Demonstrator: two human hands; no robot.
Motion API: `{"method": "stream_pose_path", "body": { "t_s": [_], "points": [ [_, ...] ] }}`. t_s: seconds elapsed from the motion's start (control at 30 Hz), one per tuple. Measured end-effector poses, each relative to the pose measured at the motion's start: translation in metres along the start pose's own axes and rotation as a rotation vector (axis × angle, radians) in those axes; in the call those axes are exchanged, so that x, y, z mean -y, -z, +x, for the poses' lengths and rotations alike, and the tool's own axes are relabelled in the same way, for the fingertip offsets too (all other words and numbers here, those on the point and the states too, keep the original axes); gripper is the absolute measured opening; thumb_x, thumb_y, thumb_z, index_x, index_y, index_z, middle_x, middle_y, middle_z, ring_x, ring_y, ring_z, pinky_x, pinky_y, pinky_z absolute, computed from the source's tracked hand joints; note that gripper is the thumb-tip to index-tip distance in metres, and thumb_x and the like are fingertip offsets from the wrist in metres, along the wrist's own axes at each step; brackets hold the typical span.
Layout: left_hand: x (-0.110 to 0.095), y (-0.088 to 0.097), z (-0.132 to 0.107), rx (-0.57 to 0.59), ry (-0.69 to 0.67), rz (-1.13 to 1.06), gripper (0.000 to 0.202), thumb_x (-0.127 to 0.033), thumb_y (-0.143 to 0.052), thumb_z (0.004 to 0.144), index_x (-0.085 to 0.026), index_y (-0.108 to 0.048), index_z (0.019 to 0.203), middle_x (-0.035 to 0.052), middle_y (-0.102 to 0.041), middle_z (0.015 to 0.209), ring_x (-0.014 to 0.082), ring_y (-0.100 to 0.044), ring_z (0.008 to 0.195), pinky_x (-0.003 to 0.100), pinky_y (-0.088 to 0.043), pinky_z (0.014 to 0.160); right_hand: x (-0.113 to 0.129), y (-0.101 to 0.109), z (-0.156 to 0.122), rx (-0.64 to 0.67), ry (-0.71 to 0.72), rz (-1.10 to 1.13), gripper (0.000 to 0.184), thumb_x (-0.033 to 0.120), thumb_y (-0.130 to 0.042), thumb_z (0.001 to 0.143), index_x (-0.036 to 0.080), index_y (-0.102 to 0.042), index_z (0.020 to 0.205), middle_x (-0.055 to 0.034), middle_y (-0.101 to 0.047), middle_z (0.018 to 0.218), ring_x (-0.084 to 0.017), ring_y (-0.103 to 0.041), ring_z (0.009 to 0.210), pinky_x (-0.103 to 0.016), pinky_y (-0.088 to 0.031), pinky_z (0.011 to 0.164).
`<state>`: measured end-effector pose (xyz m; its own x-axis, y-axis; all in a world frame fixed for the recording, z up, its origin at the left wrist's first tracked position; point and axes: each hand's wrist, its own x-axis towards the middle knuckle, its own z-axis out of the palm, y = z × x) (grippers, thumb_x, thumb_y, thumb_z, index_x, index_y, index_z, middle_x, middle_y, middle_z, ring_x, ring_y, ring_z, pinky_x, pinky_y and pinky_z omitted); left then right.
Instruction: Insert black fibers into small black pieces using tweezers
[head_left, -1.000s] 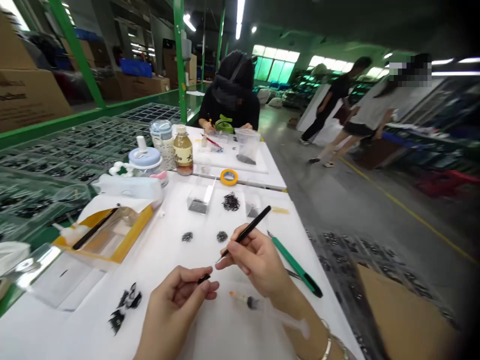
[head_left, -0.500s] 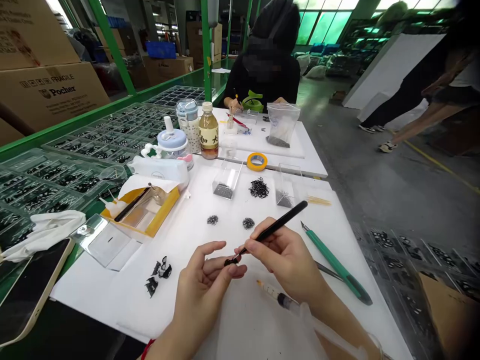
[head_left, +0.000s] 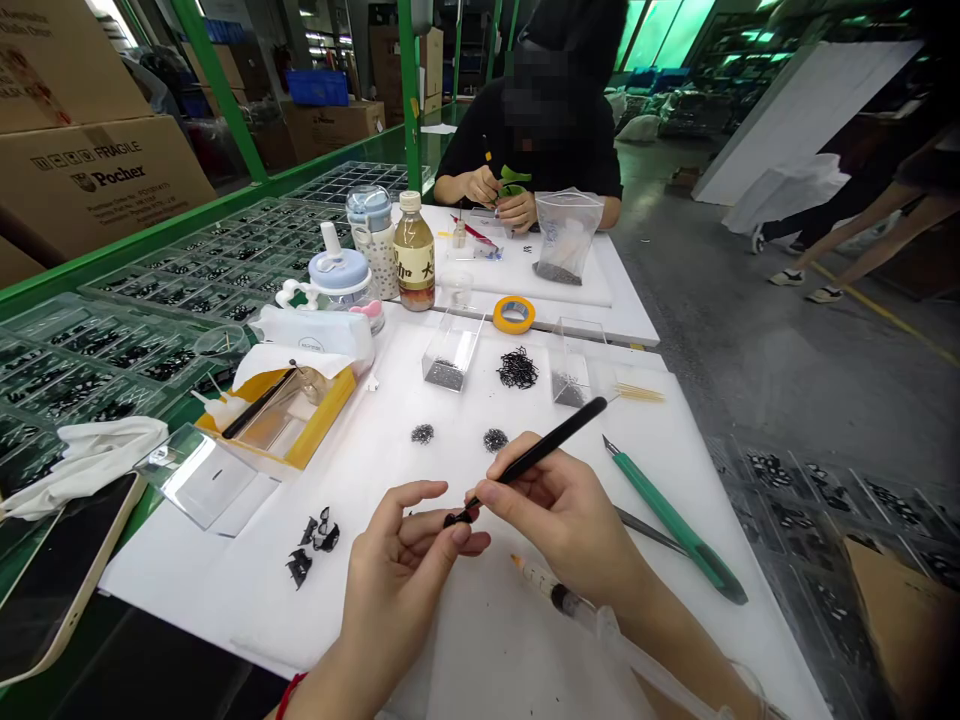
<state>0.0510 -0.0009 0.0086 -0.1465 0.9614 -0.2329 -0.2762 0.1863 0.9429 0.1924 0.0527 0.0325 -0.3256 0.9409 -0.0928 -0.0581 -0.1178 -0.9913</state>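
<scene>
Between the thumb and fingers of my left hand [head_left: 394,575] is a small black part [head_left: 453,519], too small to name closer. My right hand [head_left: 574,515] grips black tweezers [head_left: 553,440] like a pen, their tip at that part. Below my right hand lies a syringe [head_left: 561,598] with an orange tip. A green craft knife [head_left: 671,515] and a grey metal tool [head_left: 652,532], partly hidden by the hand, are to its right. Several black pieces [head_left: 309,545] rest left of my left hand. Small piles of black bits [head_left: 422,434] and black curved pieces [head_left: 517,368] lie beyond.
Clear boxes [head_left: 452,350] with dark grains, yellow tape [head_left: 514,314] and wooden sticks [head_left: 639,392] stand farther back. On the left are a yellow tray [head_left: 322,425], a phone [head_left: 64,570], a bottle [head_left: 415,255] and cups. A co-worker [head_left: 540,140] sits opposite; people's legs show at right.
The tweezers and both hands have shifted slightly left in view, the tip staying at the black part. The co-worker's hands have come more into view. The legs at right have moved.
</scene>
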Motion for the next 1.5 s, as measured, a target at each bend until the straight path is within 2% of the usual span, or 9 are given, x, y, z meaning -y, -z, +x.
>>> {"method": "stream_pose_path", "body": {
  "t_s": [0.33,0.5,0.73,1.3,1.5],
  "points": [
    [0.0010,0.0009,0.0004,0.003,-0.004,0.016,0.026,-0.029,-0.071,0.076,-0.019,-0.055,0.094,0.0028,-0.077,0.078,0.0210,-0.074,0.075,0.027,-0.059,0.069,-0.0006,-0.0019,-0.0017,-0.028,0.009,-0.088,0.011,0.025,-0.067,0.080,0.019,-0.058,0.078,0.0014,-0.061,0.073,-0.011,-0.062,0.072,-0.021,-0.050,0.064],
    [0.0012,0.0015,0.0006,0.003,-0.001,0.028,0.024,-0.027,-0.070,0.076,-0.020,-0.055,0.094,0.0009,-0.077,0.076,0.0198,-0.074,0.076,0.025,-0.059,0.069,-0.0004,-0.0017,-0.0003,-0.052,0.019,-0.144,0.012,0.026,-0.067,0.079,0.019,-0.058,0.078,0.0015,-0.058,0.071,-0.010,-0.058,0.066,-0.021,-0.048,0.059],
    [0.0021,0.0016,0.0003,0.012,-0.009,0.022,0.021,-0.024,-0.067,0.079,-0.020,-0.054,0.094,0.0013,-0.077,0.080,0.0158,-0.074,0.071,0.024,-0.058,0.071,0.0000,0.0007,0.0012,0.034,-0.046,0.021,0.017,0.030,-0.066,0.081,0.019,-0.053,0.082,0.0000,-0.061,0.075,-0.015,-0.066,0.074,-0.027,-0.053,0.068],
    [0.0054,0.0025,0.0001,0.018,-0.068,0.072,0.016,-0.023,-0.065,0.080,-0.020,-0.056,0.093,0.0024,-0.078,0.080,0.0194,-0.074,0.074,0.028,-0.058,0.070,-0.0002,0.0018,0.0014,0.063,-0.055,-0.017,0.014,0.029,-0.064,0.082,0.019,-0.054,0.081,-0.0007,-0.063,0.074,-0.015,-0.065,0.074,-0.027,-0.053,0.069],
    [0.0072,0.0041,0.0003,0.044,-0.093,0.087,0.015,-0.022,-0.064,0.081,-0.021,-0.056,0.094,0.0006,-0.077,0.080,0.0160,-0.074,0.073,0.025,-0.057,0.073,-0.0015,0.0030,0.0019,0.075,-0.046,-0.005,0.013,0.028,-0.064,0.082,0.019,-0.055,0.081,0.0002,-0.063,0.074,-0.014,-0.065,0.074,-0.028,-0.053,0.070]
  ]
}}
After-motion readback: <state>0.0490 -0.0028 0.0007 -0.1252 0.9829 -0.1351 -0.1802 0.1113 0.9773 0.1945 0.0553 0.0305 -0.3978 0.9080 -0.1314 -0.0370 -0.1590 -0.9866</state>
